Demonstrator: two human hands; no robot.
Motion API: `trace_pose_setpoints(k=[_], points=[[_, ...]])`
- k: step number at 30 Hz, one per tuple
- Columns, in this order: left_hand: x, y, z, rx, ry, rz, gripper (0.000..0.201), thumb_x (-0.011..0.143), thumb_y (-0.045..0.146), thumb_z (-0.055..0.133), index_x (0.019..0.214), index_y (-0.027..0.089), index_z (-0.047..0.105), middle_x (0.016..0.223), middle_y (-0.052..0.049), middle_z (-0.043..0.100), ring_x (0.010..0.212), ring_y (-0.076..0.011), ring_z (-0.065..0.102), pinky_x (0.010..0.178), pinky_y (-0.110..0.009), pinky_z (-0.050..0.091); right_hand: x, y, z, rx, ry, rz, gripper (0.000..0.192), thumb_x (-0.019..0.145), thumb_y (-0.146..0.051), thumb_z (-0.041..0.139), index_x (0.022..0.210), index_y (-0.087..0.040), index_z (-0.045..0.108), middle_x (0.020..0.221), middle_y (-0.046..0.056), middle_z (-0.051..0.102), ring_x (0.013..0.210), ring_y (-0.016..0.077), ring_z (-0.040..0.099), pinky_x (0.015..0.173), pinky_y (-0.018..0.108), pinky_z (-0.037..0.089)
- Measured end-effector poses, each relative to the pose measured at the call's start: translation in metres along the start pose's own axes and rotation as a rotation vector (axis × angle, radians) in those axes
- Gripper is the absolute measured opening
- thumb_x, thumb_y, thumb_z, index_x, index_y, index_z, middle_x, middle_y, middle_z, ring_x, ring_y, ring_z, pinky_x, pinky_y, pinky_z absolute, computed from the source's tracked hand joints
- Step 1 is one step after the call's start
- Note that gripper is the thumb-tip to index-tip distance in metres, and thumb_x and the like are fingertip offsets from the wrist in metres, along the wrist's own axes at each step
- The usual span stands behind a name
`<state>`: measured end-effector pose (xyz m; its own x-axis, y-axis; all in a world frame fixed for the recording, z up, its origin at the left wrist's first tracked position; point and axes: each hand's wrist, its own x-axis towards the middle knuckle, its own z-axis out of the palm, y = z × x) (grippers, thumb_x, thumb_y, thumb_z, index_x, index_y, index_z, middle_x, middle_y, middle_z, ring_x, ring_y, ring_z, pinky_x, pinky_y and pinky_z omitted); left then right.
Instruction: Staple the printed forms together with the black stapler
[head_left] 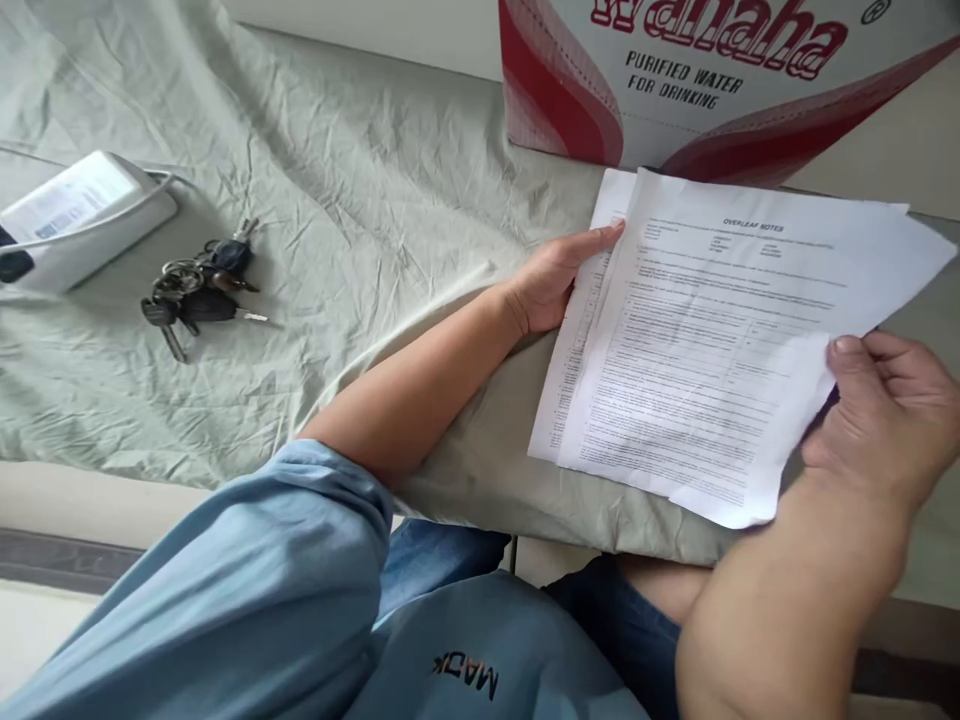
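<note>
- A wrinkled pale green cloth (360, 200) covers the bench across the frame's left and middle; its front edge runs along the lower left, with open room at centre.
- A red-and-white water carton (675, 90) fills the upper right, just behind the papers.
- The printed papers (712, 340) lie right of centre, corners fanned.
- The left hand (555, 280) lies flat and open on their left edge.
- The right hand (885, 410) pinches their right edge, thumb on top.
- A white device (82, 215) sits far left.
- Keys (199, 285) lie beside it.
</note>
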<state>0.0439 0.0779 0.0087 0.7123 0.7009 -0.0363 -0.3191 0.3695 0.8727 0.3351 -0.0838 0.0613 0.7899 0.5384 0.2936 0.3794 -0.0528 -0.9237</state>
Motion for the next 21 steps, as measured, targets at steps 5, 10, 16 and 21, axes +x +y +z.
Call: trace_pose_setpoints(k=[5, 10, 16, 21], points=[[0.0, 0.001, 0.006, -0.037, 0.014, 0.005, 0.071, 0.114, 0.089, 0.065, 0.115, 0.02, 0.08, 0.126, -0.012, 0.093, 0.146, -0.0424, 0.085, 0.12, -0.06, 0.076, -0.001, 0.003, 0.001, -0.004, 0.019, -0.036, 0.023, 0.058, -0.036, 0.094, 0.079, -0.028, 0.089, 0.077, 0.001, 0.073, 0.08, 0.0261, 0.066, 0.097, 0.063, 0.062], [0.001, -0.002, 0.003, 0.018, 0.023, -0.009, 0.072, 0.108, 0.091, 0.073, 0.111, 0.02, 0.08, 0.118, -0.016, 0.093, 0.139, -0.0444, 0.088, 0.116, -0.061, 0.078, -0.003, 0.001, 0.002, 0.001, 0.027, -0.031, 0.021, 0.059, -0.036, 0.096, 0.077, -0.027, 0.087, 0.077, 0.001, 0.072, 0.08, 0.0248, 0.066, 0.094, 0.059, 0.063], [0.005, -0.007, -0.003, -0.048, -0.011, 0.005, 0.069, 0.102, 0.09, 0.083, 0.11, 0.021, 0.08, 0.109, -0.015, 0.093, 0.127, -0.0404, 0.091, 0.111, -0.054, 0.079, -0.004, 0.005, 0.006, 0.015, -0.025, -0.035, 0.021, 0.063, -0.035, 0.094, 0.082, -0.028, 0.089, 0.082, 0.0, 0.079, 0.08, 0.0233, 0.068, 0.093, 0.055, 0.064], [0.01, -0.011, -0.006, -0.006, 0.023, 0.045, 0.074, 0.098, 0.096, 0.081, 0.105, 0.023, 0.077, 0.105, -0.016, 0.092, 0.129, -0.0432, 0.09, 0.112, -0.057, 0.079, 0.001, 0.008, -0.003, -0.027, 0.04, -0.036, 0.021, 0.062, -0.035, 0.09, 0.083, -0.028, 0.09, 0.069, -0.002, 0.07, 0.062, 0.0183, 0.051, 0.061, 0.04, 0.041]])
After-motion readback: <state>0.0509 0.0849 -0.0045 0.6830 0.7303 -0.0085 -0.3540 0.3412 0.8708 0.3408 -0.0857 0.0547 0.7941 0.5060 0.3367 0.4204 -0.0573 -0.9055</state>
